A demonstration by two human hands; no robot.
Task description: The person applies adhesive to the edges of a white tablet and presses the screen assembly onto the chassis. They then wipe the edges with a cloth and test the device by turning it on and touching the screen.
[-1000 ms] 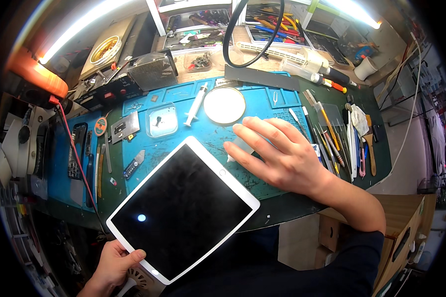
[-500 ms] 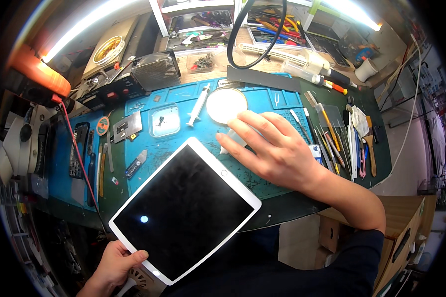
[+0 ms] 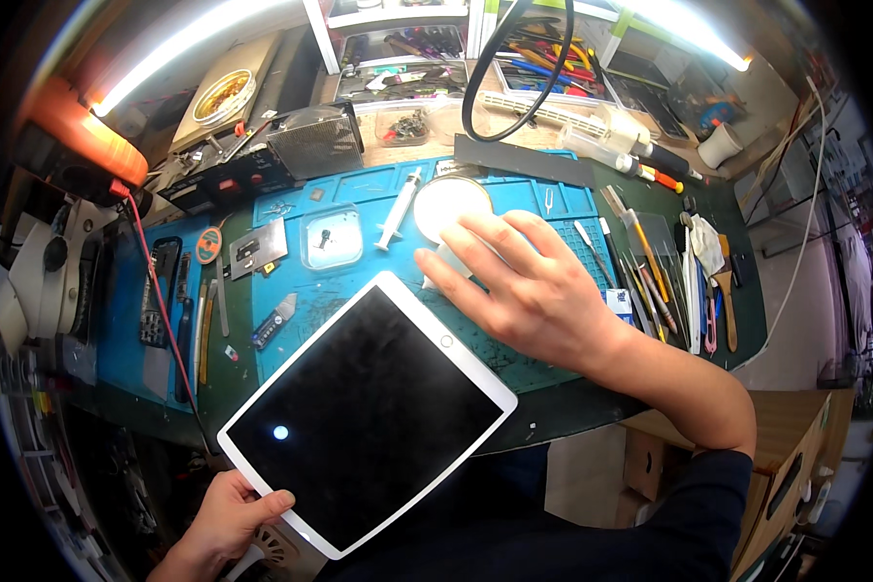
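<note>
A white-framed tablet (image 3: 373, 417) with a dark screen lies tilted in front of me, overhanging the desk's near edge. My left hand (image 3: 233, 514) grips its lower left corner, thumb on the front glass. Beyond the tablet's upper right edge, my right hand (image 3: 529, 291) is held palm down over the blue work mat (image 3: 359, 276). A small whitish thing (image 3: 449, 260) shows under and between its fingers and seems held there; its kind is hidden. Just past the fingertips stands a round white-topped tin (image 3: 446, 204), with a syringe (image 3: 399, 209) to its left.
A clear square dish (image 3: 331, 238) with small dark parts sits left of the syringe. Tweezers, brushes and picks (image 3: 650, 272) lie along the right. An orange meter (image 3: 87, 145) with a red lead stands at left. A black cable loop (image 3: 470, 97) hangs above the back.
The view has shifted slightly, moving the bench rightward in the picture. My right hand has moved a little left and away, toward the tin, the whitish thing moving with it. My left hand keeps its grip.
</note>
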